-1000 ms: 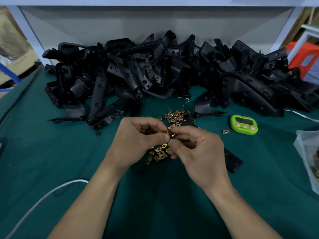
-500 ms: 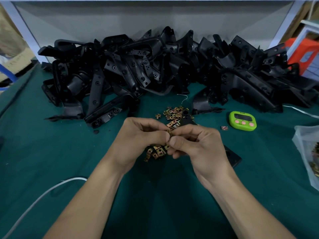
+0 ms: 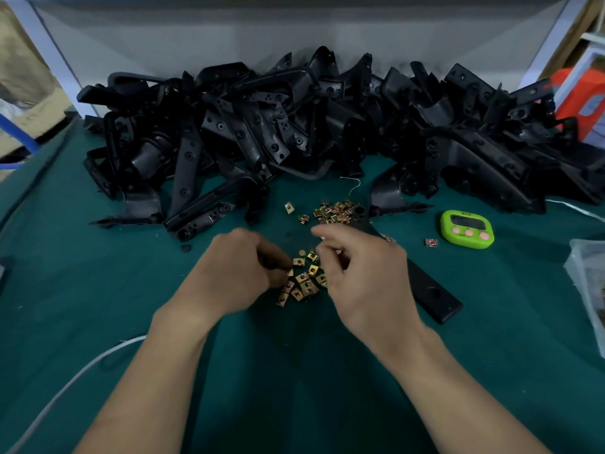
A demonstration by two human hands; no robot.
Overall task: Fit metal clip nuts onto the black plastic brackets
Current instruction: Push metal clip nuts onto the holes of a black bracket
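Observation:
A small heap of brass-coloured clip nuts (image 3: 302, 285) lies on the green mat between my hands. My left hand (image 3: 235, 273) curls down with its fingertips at the heap's left edge; whether it holds a nut is hidden. My right hand (image 3: 363, 276) hovers at the heap's right side, index finger raised, and seems to pinch one clip nut (image 3: 312, 256). A flat black bracket (image 3: 432, 294) lies under my right hand. A second heap of clip nuts (image 3: 334, 211) sits farther back. A big pile of black plastic brackets (image 3: 294, 126) fills the back of the table.
A green timer (image 3: 466, 229) stands to the right, with a stray clip nut (image 3: 431, 243) beside it. A clear plastic bag (image 3: 589, 283) lies at the right edge. A white cable (image 3: 65, 388) runs across the front left. An orange object (image 3: 579, 96) sits back right.
My hands were pressed together around one clip nut above the heap. They have now come apart and dropped closer to the heap. The camera view has shifted slightly.

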